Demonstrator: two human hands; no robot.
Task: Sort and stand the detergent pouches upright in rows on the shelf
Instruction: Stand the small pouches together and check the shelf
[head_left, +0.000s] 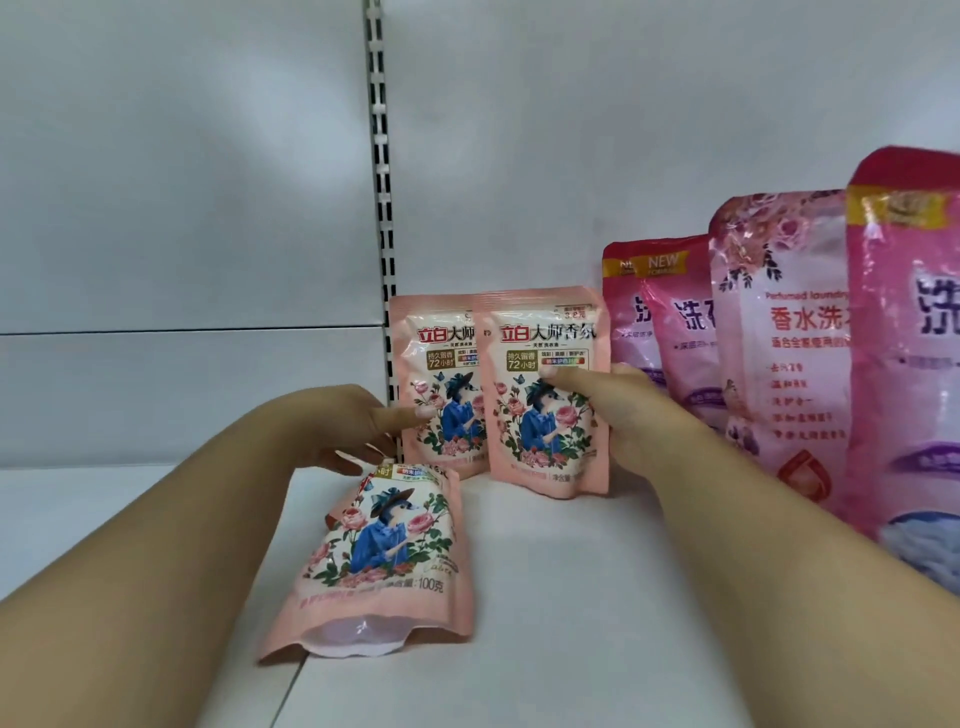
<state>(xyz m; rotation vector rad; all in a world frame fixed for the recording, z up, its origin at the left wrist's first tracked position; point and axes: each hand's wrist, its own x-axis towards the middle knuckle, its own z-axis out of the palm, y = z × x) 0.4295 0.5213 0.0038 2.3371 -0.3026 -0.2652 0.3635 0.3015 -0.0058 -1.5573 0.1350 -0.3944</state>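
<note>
Head view: I log bare shelf (597, 597) left and front. Right hand (631, 415) pinches upright pouch (545, 400); left hand (358, 421), fingers spread, touches rear pouch (441, 384).

The big pink bag (906, 332) at far right is cut off by the frame's edge, its lettering incomplete. The two smaller pink bags (660, 332) behind it are half covered by their neighbours. The rear pouch (436, 374) is overlapped by the front pouch (545, 395). The lying pouch (384, 551) hides the left hand's fingers (358, 457). Small print is too blurred to read.
</note>
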